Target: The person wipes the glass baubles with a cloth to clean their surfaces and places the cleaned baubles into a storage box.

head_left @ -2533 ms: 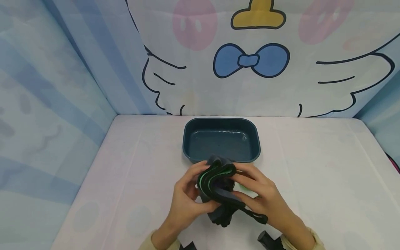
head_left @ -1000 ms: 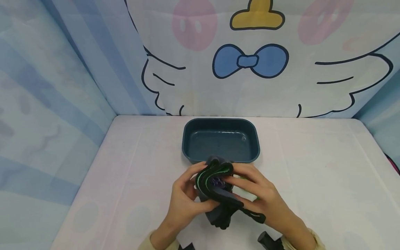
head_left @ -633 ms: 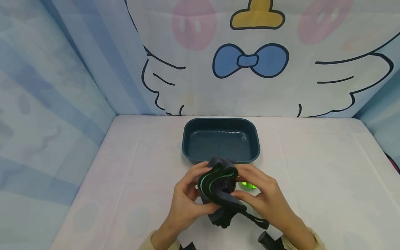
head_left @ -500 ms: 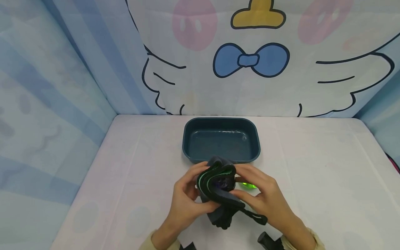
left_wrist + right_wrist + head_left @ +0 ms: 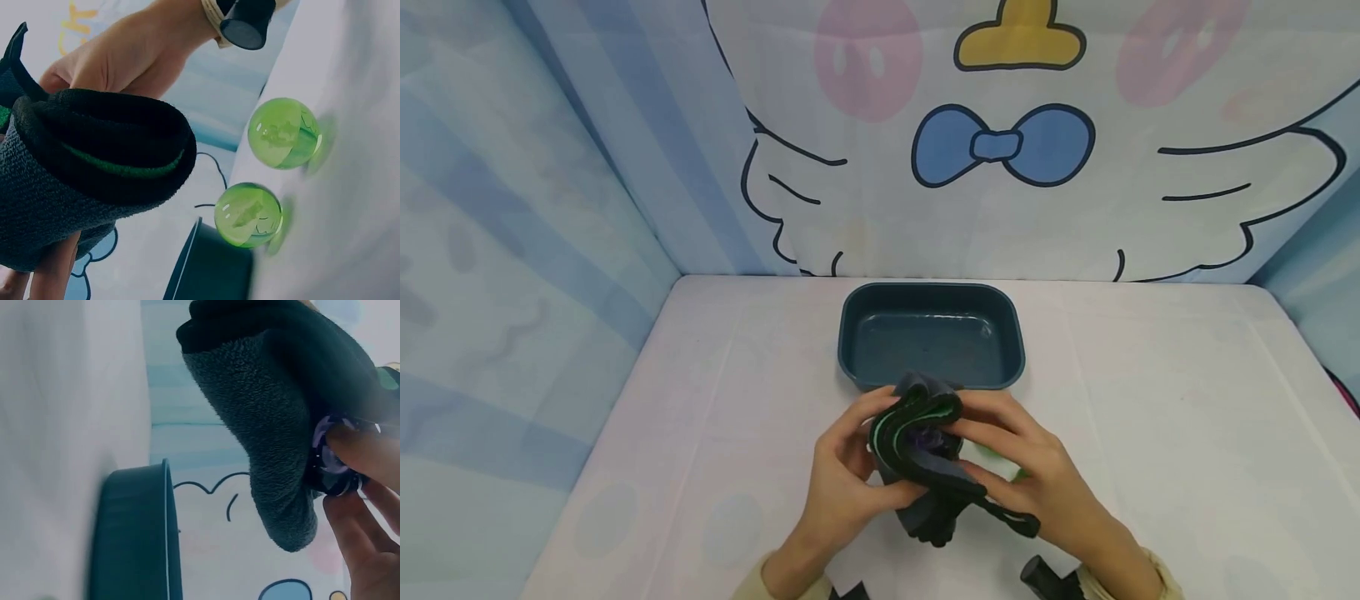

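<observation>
A folded dark grey cloth [image 5: 951, 477] with black edging, a thin green stripe along its fold and a hanging loop is raised between both hands. My left hand [image 5: 848, 475] grips its left side, thumb in front. On the right, my right hand [image 5: 1030, 458] pinches a shiny purple ball [image 5: 330, 465] at the cloth's fold; much of the ball is hidden by fingers and cloth. In the left wrist view two clear green balls [image 5: 284, 133] rest on the table beneath; the head view shows only slivers of green behind the right fingers.
A dark teal rectangular tub [image 5: 925, 346] stands just beyond the hands, with nothing seen inside it. White cloth covers the table [image 5: 1165, 417]. Printed fabric walls [image 5: 985, 225] close off the back and sides. Black devices [image 5: 1048, 577] are strapped to the wrists.
The right hand's fingers have shifted on the purple ball, now covering most of the green that showed half a second ago. The left hand and cloth stay almost in place.
</observation>
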Demonstrator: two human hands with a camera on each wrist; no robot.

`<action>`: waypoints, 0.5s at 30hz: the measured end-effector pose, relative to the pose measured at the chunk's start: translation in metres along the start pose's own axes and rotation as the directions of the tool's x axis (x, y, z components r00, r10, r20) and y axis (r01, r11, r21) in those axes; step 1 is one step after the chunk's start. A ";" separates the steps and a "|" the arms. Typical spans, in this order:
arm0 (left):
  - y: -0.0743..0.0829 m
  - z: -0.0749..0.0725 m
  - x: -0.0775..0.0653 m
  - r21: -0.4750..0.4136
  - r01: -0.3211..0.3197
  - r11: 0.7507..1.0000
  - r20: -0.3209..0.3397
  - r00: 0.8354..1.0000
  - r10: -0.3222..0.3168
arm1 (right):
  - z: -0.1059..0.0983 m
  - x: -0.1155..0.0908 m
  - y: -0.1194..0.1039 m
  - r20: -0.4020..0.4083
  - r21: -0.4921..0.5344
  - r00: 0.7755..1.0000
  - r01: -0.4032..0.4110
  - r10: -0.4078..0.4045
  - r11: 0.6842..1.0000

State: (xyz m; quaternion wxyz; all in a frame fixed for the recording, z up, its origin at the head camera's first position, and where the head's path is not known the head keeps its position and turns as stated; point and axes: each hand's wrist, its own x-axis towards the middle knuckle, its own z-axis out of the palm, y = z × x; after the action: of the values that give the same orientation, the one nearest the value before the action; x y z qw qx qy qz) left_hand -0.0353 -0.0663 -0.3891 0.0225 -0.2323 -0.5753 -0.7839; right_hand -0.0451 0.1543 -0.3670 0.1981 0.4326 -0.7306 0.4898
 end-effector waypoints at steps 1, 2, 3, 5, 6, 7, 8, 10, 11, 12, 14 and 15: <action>0.000 0.000 0.000 0.004 0.001 1.000 0.004 1.000 -0.001 | 0.000 0.000 0.000 -0.007 -0.004 1.000 -0.001 0.001 1.000; 0.000 0.000 0.000 0.010 0.001 1.000 0.007 1.000 -0.001 | 0.001 0.000 0.000 -0.012 -0.004 1.000 -0.007 0.007 1.000; 0.000 0.000 0.000 0.012 0.002 1.000 0.010 1.000 -0.002 | 0.001 -0.001 0.000 -0.019 -0.007 1.000 -0.014 0.014 1.000; 0.000 0.001 0.000 0.016 0.003 1.000 0.015 1.000 -0.004 | 0.002 -0.002 -0.001 -0.032 -0.005 0.998 -0.059 0.059 0.998; 0.000 0.001 0.000 0.018 -0.003 1.000 0.020 1.000 0.002 | 0.002 -0.002 -0.001 -0.039 0.000 0.995 -0.090 0.090 0.996; 0.000 0.001 -0.001 0.021 -0.006 1.000 0.022 1.000 0.006 | 0.003 -0.003 -0.001 -0.045 0.004 0.991 -0.129 0.129 0.992; -0.001 0.001 -0.001 0.023 -0.011 1.000 0.022 1.000 0.010 | 0.004 -0.003 -0.001 -0.058 0.011 0.987 -0.148 0.149 0.989; -0.001 0.001 -0.001 0.023 -0.014 1.000 0.018 1.000 0.014 | 0.004 -0.003 -0.002 -0.064 0.013 0.973 -0.221 0.222 0.975; -0.001 0.001 -0.001 0.023 -0.013 1.000 0.013 1.000 0.013 | 0.005 -0.003 -0.003 -0.065 0.017 0.966 -0.250 0.250 0.968; -0.002 0.001 -0.001 0.023 -0.012 1.000 0.008 1.000 0.012 | 0.005 -0.003 -0.004 -0.067 0.011 0.961 -0.268 0.268 0.963; -0.001 0.001 0.000 0.019 -0.008 1.000 -0.002 1.000 0.008 | 0.005 -0.002 -0.005 -0.070 0.003 0.957 -0.281 0.280 0.960; -0.001 0.001 0.000 0.018 -0.006 1.000 -0.006 1.000 0.007 | 0.004 -0.002 -0.006 -0.068 -0.006 0.956 -0.285 0.284 0.958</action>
State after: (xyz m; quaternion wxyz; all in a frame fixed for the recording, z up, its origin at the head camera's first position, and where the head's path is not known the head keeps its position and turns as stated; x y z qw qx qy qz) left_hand -0.0355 -0.0651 -0.3901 0.0288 -0.2318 -0.5817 -0.7792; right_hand -0.0388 0.1506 -0.3668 0.1531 0.3047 -0.7821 0.5216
